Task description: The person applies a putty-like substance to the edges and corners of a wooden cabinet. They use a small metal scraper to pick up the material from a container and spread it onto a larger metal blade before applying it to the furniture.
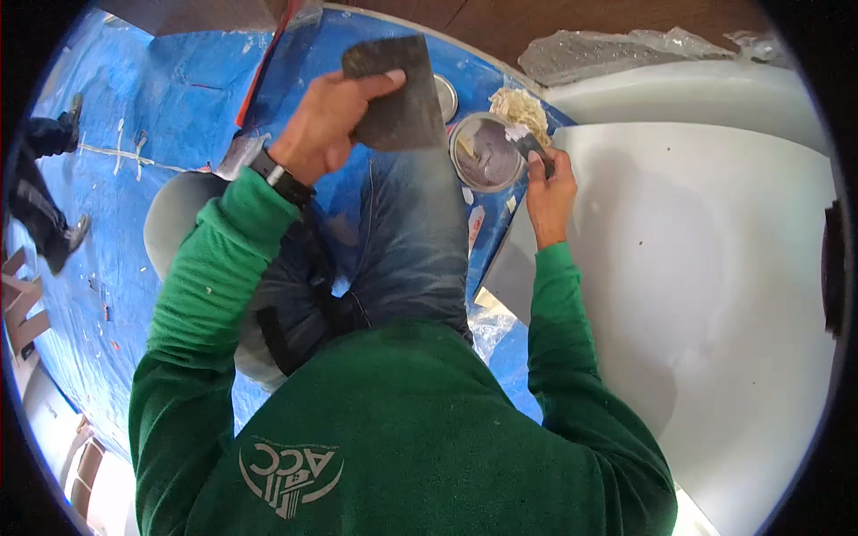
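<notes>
My left hand (326, 116) grips a flat dark grey plate (402, 98) by its left side, thumb on the upper face, above my knee. In my right hand (548, 192) is a small dark putty knife (527, 141) with pale paste on its end. That end is over the right rim of a round open can (485, 154), which has greyish paste smeared inside and a yellowish lump at its left. Just behind the can is a crumpled cream cloth (520, 109). A round lid (446, 96) lies partly hidden behind the plate.
Blue plastic sheeting (107, 232) covers the floor. A large smooth white panel or tub-like piece (706, 268) stands close on my right, with crumpled clear plastic (617, 55) behind it. Another person's legs (45, 179) show at the far left.
</notes>
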{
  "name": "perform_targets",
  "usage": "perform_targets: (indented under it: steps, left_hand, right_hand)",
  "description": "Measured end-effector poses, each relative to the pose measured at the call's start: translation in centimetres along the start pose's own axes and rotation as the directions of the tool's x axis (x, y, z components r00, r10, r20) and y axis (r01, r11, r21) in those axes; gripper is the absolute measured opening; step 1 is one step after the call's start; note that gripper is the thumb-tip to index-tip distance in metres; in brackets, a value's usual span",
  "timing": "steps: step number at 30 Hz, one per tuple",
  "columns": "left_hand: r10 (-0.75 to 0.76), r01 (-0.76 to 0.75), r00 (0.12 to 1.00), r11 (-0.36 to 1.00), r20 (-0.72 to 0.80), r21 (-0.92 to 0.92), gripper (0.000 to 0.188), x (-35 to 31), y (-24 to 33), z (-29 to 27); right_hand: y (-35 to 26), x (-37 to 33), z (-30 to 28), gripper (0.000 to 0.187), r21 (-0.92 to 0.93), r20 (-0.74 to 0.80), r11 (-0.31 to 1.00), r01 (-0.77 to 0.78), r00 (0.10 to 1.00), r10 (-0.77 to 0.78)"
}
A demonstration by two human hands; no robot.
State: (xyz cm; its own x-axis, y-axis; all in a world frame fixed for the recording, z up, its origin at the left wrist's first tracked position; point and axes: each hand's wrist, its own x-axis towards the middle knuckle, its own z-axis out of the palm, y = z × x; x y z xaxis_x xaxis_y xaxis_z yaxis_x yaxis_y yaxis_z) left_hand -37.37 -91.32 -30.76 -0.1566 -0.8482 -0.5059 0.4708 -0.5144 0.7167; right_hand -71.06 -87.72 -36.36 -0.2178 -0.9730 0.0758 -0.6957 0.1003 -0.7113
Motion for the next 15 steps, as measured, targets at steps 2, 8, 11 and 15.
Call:
perform_targets:
  steps: [2, 8, 11, 15]
  left_hand:
    - [-0.037, 0.037, 0.999, 0.998, -0.016, 0.048, 0.027, -0.5, -0.3, 0.8]
    - [-0.068, 0.073, 0.997, 0.985, 0.033, -0.158, 0.031, -1.4, 0.2, 2.5]
    - [-0.067, 0.082, 0.996, 0.96, 0.062, -0.268, 0.024, -2.1, 1.4, 2.9]
    - [0.005, 0.019, 0.998, 0.93, 0.065, -0.368, 0.024, -2.5, 2.0, 3.0]
  right_hand:
    - [-1.2, -0.5, -0.2, 0.025, 0.171, 0.005, 0.985, -0.006, 1.0, 0.005]
    - [-9.2, -1.6, -1.3, 0.029, 0.266, 0.022, 0.935, 0.233, 0.969, -0.248]
    - [-12.1, -2.0, -1.2, 0.033, 0.219, 0.019, 0.867, 0.448, 0.886, -0.463]
    - [-14.2, -1.9, -0.3, 0.043, 0.194, 0.038, 0.714, 0.673, 0.722, -0.691]
